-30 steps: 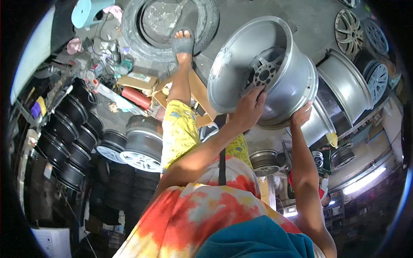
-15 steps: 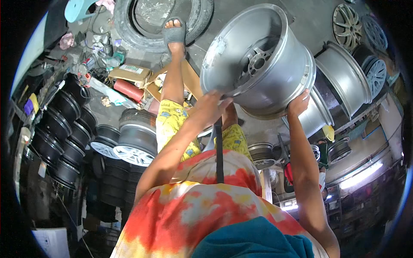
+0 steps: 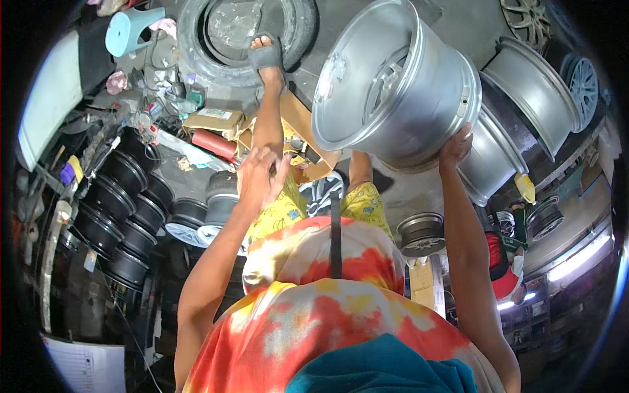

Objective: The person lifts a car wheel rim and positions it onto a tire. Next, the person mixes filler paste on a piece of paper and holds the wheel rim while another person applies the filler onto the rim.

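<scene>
A large silver wheel rim [image 3: 426, 98] stands tilted in front of me, its deep barrel facing up and left. My right hand [image 3: 457, 145] grips its lower right edge, the fingers partly hidden behind the lip. Off the rim, my left hand [image 3: 260, 175] is held over my left knee, its thumb apart from the loosely bent fingers and nothing visible in it. Past that hand lies an opened cardboard box [image 3: 308, 124] with small items inside. Below the box, between my legs, part of a grey spoked wheel [image 3: 319, 191] shows.
Silver rims [image 3: 534, 92] stand close on the right. A tire [image 3: 190, 39] lies under my sandalled foot. Black rims [image 3: 108, 223] are stacked at left, near a blue stool [image 3: 124, 33] and a red cylinder [image 3: 213, 144]. A person in red [image 3: 504, 285] is at lower right.
My left hand has let go of the rim's near edge and moved left toward my knee. The right hand keeps its hold. The rim's opening has turned slightly.
</scene>
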{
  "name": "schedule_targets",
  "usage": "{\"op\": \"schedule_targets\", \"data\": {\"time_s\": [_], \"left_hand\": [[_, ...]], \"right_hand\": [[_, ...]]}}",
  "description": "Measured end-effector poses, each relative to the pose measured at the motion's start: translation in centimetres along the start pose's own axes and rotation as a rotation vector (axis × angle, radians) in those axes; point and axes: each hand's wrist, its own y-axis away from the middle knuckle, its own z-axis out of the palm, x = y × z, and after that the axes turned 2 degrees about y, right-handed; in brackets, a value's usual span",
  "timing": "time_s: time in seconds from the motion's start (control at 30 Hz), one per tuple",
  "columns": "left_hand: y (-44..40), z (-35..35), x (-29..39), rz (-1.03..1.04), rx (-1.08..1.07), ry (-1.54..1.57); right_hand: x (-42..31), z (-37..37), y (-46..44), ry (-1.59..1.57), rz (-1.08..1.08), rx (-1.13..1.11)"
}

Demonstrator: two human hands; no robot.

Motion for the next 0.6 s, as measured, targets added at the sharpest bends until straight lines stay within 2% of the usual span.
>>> {"op": "schedule_targets", "data": {"time_s": [0.07,0.17,0.4,0.6], "left_hand": [[-0.5,0.6,-0.2,-0.06,-0.043,0.021],[-0.3,1.0,-1.1,-0.067,-0.068,-0.021],[-0.9,0.7,-0.4,-0.1,-0.125,-0.037],[-1.0,1.0,-0.5,-0.124,-0.127,-0.117]], "right_hand": [[1.2,0.2,-0.7,0.016,-0.049,-0.011],[-1.0,-0.7,0.9,-0.058,-0.091,0.011],[-0.7,0.1,0.1,0.057,-0.024,0.041],[-0.7,1.3,0.5,0.036,-0.09,0.057]]}}
